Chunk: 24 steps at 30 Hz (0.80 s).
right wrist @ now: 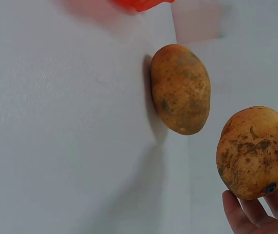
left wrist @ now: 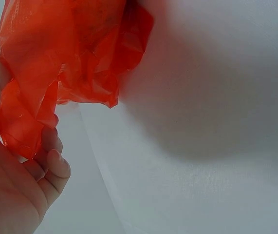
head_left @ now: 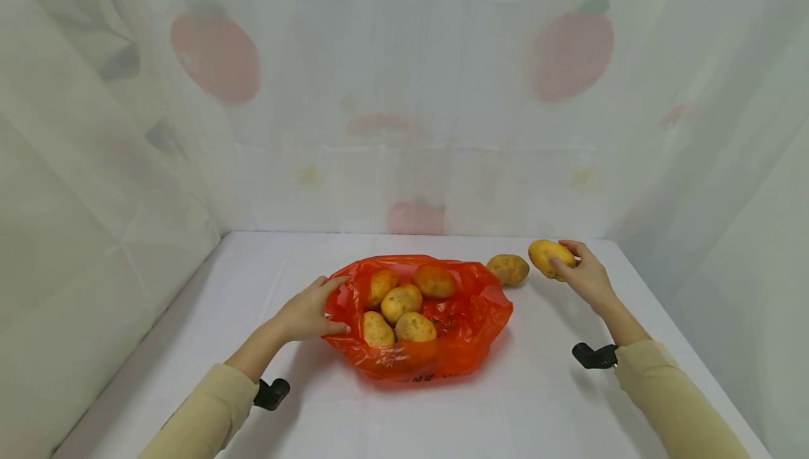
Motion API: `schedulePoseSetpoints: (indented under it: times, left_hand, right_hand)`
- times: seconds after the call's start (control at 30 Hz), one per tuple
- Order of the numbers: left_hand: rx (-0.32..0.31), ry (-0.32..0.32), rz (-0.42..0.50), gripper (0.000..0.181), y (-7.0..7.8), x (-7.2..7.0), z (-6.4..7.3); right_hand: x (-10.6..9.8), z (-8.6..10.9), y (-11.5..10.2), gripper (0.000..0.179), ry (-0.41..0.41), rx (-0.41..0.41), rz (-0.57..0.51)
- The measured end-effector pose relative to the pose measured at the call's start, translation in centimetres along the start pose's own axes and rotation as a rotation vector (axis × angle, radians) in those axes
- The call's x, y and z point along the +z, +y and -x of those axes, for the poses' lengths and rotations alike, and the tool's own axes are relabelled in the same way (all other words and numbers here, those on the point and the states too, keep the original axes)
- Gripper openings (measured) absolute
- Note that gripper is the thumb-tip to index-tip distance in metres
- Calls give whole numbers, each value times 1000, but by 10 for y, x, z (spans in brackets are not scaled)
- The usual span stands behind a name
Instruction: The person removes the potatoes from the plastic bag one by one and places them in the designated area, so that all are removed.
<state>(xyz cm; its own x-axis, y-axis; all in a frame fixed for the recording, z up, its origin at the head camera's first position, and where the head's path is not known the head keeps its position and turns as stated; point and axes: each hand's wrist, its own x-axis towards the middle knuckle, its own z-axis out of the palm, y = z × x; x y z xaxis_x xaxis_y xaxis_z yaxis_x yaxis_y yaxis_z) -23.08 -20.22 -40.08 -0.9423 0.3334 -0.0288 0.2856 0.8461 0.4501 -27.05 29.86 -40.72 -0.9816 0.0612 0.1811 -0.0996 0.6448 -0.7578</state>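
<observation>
A red plastic bag point(head_left: 468, 357) lies wide open on the table, with several potatoes point(head_left: 402, 303) inside. My left hand point(head_left: 312, 313) grips the bag's left edge, thumb toward the near side; in the left wrist view the fingers point(left wrist: 56, 168) curl round the thin red plastic. Over at the right, my right hand point(head_left: 588, 276) holds a potato point(head_left: 551, 258) between thumb and fingers, raised above the table. In the right wrist view that held potato point(right wrist: 255, 153) shows brown blotches and a dark spot. Another potato point(head_left: 508, 269) rests on the table just beyond the bag's right side.
The table point(head_left: 430, 417) has a white cover. Pale curtains with faded fruit prints point(head_left: 404, 108) enclose it at the back and both sides. A black wrist mount point(head_left: 594, 356) sits on the right forearm, another black mount point(head_left: 272, 394) on the left.
</observation>
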Motion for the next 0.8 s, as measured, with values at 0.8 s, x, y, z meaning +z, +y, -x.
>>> schedulePoseSetpoints:
  times: [0.8]
  left_hand:
    - [3, -8, -14, 93, 0, 0, -1]
  right_hand:
    - [22, -13, 30, 59, 70, 45, 56]
